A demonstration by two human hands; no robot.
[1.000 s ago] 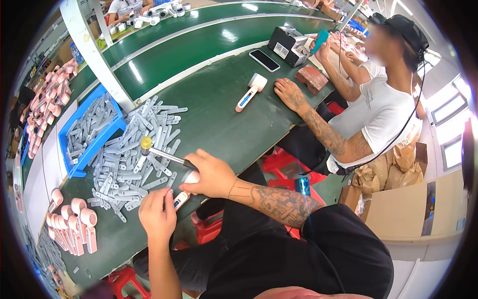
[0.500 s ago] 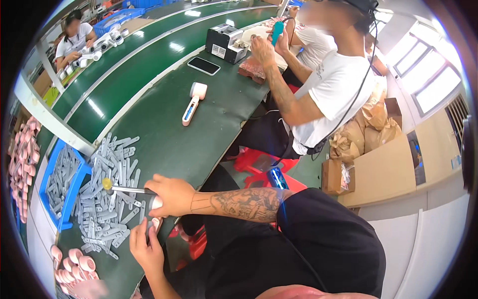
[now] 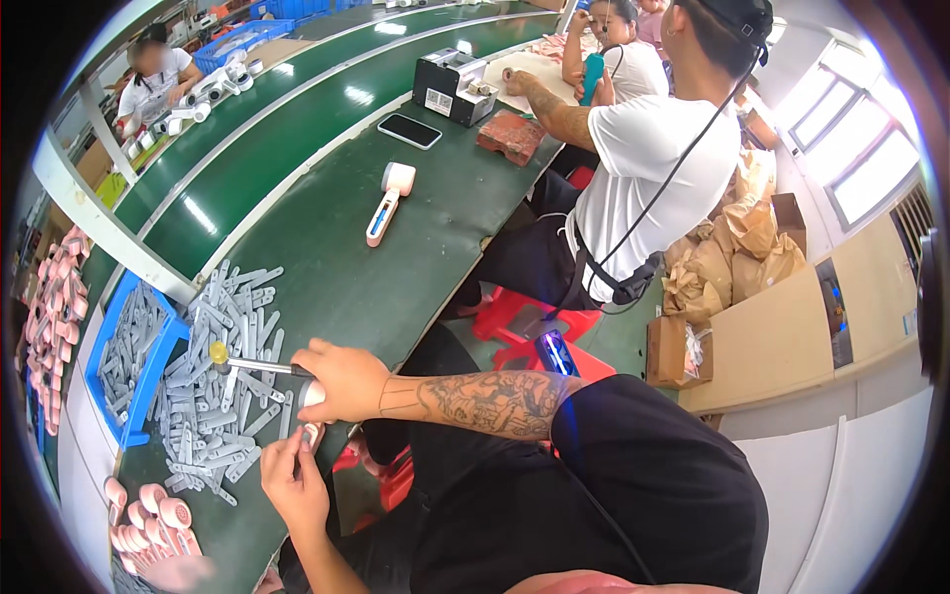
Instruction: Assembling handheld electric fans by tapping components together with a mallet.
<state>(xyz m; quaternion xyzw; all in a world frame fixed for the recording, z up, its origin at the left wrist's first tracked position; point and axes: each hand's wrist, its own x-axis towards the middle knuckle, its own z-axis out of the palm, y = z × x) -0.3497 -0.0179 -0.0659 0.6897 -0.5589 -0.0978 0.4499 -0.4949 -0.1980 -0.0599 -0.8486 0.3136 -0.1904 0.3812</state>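
My right hand point(image 3: 343, 384) is closed around the dark handle of a small hammer point(image 3: 259, 366), its thin metal shaft and round yellow head pointing left over the grey parts. Beneath that same hand shows the rounded end of a pink handheld fan point(image 3: 313, 394). Just nearer to me, the fingers of my left hand point(image 3: 297, 485) are pinched together at the fan's pink body, mostly hidden by the two hands. A heap of grey strip-shaped plastic parts point(image 3: 220, 396) lies immediately left of both hands.
A blue bin point(image 3: 129, 431) of grey strips stands left, with pink fans point(image 3: 153, 525) piled nearer. Farther along the green table point(image 3: 327, 257) lie another pink fan point(image 3: 388, 203), a phone point(image 3: 410, 131), a black machine point(image 3: 453, 87) and a brick point(image 3: 511, 137). A co-worker point(image 3: 653, 148) sits beyond.
My left fingers have drawn together at the fan; my right hand keeps its grip on the hammer. The co-worker's arm now reaches farther over the table, holding the teal tool apart. The view has shifted slightly.
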